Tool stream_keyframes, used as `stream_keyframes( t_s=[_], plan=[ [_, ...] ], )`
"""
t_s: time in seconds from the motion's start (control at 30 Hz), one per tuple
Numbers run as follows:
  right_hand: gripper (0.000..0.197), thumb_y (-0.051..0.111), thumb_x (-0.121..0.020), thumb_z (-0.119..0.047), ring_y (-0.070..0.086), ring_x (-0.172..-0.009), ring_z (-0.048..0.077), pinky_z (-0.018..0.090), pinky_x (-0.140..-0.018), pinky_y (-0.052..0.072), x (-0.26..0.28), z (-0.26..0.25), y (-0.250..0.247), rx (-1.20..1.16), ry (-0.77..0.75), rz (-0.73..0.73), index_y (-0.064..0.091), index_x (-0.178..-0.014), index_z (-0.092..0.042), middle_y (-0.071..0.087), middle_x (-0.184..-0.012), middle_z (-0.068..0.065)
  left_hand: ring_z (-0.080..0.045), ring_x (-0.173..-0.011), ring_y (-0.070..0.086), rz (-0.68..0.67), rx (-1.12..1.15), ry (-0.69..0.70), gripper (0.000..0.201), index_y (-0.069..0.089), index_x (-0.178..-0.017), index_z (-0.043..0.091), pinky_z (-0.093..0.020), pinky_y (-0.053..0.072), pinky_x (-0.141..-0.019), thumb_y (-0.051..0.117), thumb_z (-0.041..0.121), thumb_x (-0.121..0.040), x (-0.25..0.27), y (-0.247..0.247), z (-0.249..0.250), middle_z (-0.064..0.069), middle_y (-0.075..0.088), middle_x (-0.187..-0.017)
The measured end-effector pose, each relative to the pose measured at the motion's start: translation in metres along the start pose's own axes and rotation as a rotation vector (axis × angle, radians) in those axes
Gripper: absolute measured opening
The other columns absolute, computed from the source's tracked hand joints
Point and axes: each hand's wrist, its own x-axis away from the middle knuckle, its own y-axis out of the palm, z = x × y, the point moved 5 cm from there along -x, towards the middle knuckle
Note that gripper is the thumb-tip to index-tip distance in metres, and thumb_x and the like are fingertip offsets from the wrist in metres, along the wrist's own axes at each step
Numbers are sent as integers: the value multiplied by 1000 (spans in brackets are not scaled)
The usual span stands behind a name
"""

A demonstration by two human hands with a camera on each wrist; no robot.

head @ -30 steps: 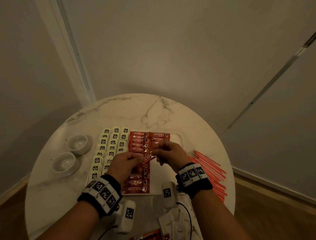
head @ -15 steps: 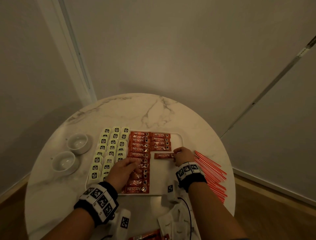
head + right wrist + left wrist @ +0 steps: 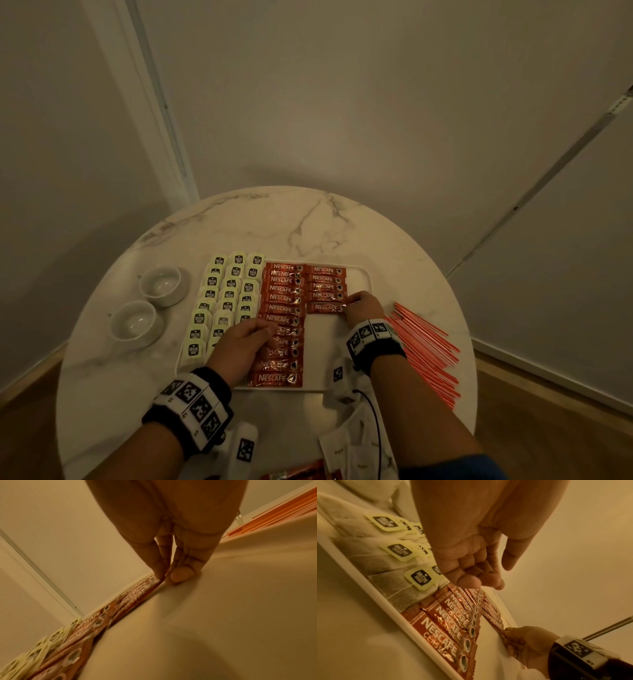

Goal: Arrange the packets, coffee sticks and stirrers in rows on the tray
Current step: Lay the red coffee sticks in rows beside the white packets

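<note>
A white tray [image 3: 360, 274] holds rows of tea bag packets [image 3: 226, 298] on its left and a long column of red coffee sticks [image 3: 282, 308] in its middle. A shorter second column [image 3: 327, 282] lies to the right. My right hand [image 3: 349, 303] pinches the right end of that column's nearest stick [image 3: 323, 307], which lies flat on the tray; the pinch [image 3: 166, 577] shows close up. My left hand [image 3: 263, 330] hovers over the long column with loosely curled fingers [image 3: 488, 580], holding nothing. Orange stirrers [image 3: 424, 346] lie on the table right of the tray.
Two white cups [image 3: 161, 284] [image 3: 133, 322] stand left of the tray on the round marble table [image 3: 274, 226]. White packets [image 3: 356, 448] and more red sticks [image 3: 301, 472] lie at the near edge. The tray's right half [image 3: 325, 349] is bare below the short column.
Both hands held one stick above the tray a second ago. The right hand has carried it to the short column and set it down; the left hand let go and sank over the long column.
</note>
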Motion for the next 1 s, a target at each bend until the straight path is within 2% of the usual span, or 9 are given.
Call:
stream_keyframes(
  t_s=[0.1,0.2,0.27,0.4,0.63,0.87,1.0],
  plan=[
    [13,58,-90,-15,54,-87,19,25,-76,43,0,1,1,15,3,4,60,-103,-16,65,-107,7,-14,-58,54,-1,-11,2,15,66,-101,8,-26,43,-51,53,13,-96,0,-1,-2,-4,67,-72],
    [15,62,-88,-20,55,-88,19,26,-76,43,1,1,3,13,17,3,56,-101,-18,63,-106,6,-13,-57,54,2,-22,5,15,66,-101,9,-25,44,-51,53,13,-96,0,-2,-3,-2,67,-71],
    [20,64,-86,-23,57,-87,20,27,-73,44,3,1,5,52,-4,10,55,-102,-18,62,-100,4,-12,-55,54,0,-28,7,15,66,-102,8,-25,43,-50,52,12,-96,0,-2,-3,-2,67,-71],
    [13,61,-85,-25,54,-72,15,25,-62,42,6,-4,8,185,-100,46,56,-96,-21,61,-91,2,-13,-53,53,-8,-23,8,15,65,-102,6,-24,41,-47,51,9,-97,3,-1,-5,-4,66,-70],
    [18,58,-87,-33,56,-79,19,26,-65,42,7,-9,14,267,-127,41,57,-101,-23,59,-97,5,-16,-60,54,-5,-34,2,15,66,-102,9,-26,43,-50,52,11,-97,6,-4,-7,-5,66,-72],
    [18,60,-81,-28,58,-80,20,31,-71,52,4,-10,14,279,-95,33,56,-98,-25,59,-97,5,-16,-59,55,4,-55,0,15,66,-100,10,-25,42,-49,52,10,-96,8,-6,-10,-7,66,-75],
    [19,61,-82,-29,55,-81,19,32,-75,52,7,-12,9,302,-102,11,56,-100,-23,55,-98,4,-15,-58,55,-5,-71,2,15,67,-100,11,-26,43,-51,52,10,-96,8,-7,-13,-4,68,-73]
  ],
)
